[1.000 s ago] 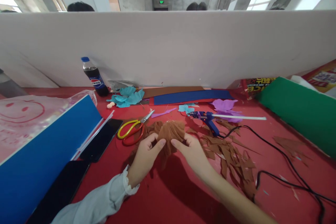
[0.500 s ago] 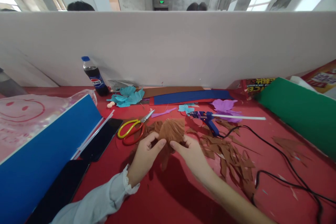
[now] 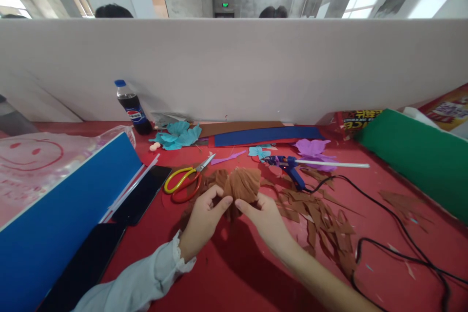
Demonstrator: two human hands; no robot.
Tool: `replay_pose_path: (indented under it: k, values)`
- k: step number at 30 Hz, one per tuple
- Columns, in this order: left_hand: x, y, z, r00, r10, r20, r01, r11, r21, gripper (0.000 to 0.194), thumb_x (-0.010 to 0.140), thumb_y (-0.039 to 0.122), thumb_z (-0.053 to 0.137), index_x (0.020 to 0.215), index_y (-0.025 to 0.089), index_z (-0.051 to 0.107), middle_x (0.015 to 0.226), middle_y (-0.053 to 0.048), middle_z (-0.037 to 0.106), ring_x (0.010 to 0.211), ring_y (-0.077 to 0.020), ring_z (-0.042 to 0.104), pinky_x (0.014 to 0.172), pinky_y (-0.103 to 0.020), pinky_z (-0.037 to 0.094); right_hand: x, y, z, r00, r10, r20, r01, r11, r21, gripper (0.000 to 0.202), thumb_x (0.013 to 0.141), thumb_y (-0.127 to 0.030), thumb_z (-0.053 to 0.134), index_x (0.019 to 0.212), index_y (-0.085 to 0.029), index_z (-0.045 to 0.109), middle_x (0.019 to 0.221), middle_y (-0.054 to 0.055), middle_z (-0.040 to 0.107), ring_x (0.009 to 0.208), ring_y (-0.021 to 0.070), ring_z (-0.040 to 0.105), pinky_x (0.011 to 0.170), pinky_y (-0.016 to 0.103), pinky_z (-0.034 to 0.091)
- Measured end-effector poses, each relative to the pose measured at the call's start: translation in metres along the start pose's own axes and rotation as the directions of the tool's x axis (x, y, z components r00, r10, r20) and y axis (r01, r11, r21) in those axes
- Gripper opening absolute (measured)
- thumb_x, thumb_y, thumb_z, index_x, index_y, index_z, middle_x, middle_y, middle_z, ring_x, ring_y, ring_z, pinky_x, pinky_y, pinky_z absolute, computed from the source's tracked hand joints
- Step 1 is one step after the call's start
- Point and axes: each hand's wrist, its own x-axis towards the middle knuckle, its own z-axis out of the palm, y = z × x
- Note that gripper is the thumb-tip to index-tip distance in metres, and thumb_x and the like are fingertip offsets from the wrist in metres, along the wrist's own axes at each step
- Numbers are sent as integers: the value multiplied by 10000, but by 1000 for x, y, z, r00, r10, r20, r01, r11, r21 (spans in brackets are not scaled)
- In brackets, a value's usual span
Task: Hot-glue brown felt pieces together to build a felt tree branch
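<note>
A gathered piece of brown crepe paper [image 3: 243,184] is pinched between my two hands over the red table. My left hand [image 3: 205,217] grips its lower left edge with thumb and fingers. On the other side, my right hand [image 3: 265,217] pinches the lower right edge, the two thumbs nearly meeting. More brown paper lies behind and below the held piece, partly hidden by my left hand. Scissors [image 3: 186,181] with one yellow and one red handle lie just beyond my left hand. To the right, brown paper scraps [image 3: 321,219] are spread over the table.
A blue glue gun [image 3: 292,170] with a white stick and black cord [image 3: 395,214] lies at right. Blue [image 3: 73,175] and green [image 3: 413,156] boards flank the table. Beyond are teal paper petals [image 3: 179,135], a purple paper flower [image 3: 312,148] and a cola bottle [image 3: 133,109]. Phones [image 3: 142,195] lie left.
The held brown paper has shifted slightly right and its shape is rounder and more bunched. The strip hanging below it has drawn up. Both hands stay in nearly the same place.
</note>
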Motion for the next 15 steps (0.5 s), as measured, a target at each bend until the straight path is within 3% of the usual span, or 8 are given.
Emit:
replay_pose_path:
  k: [15]
  values:
    - [3, 2, -2, 999, -34, 14, 35, 999, -42, 235, 765, 355, 563, 666, 156, 490, 606, 30, 526, 558, -91, 499, 544, -194, 414, 7, -2, -8, 998, 52, 40, -52, 999, -3, 177, 657, -293, 629, 708, -124, 620, 664, 20, 618, 617, 136, 527, 596, 261, 420]
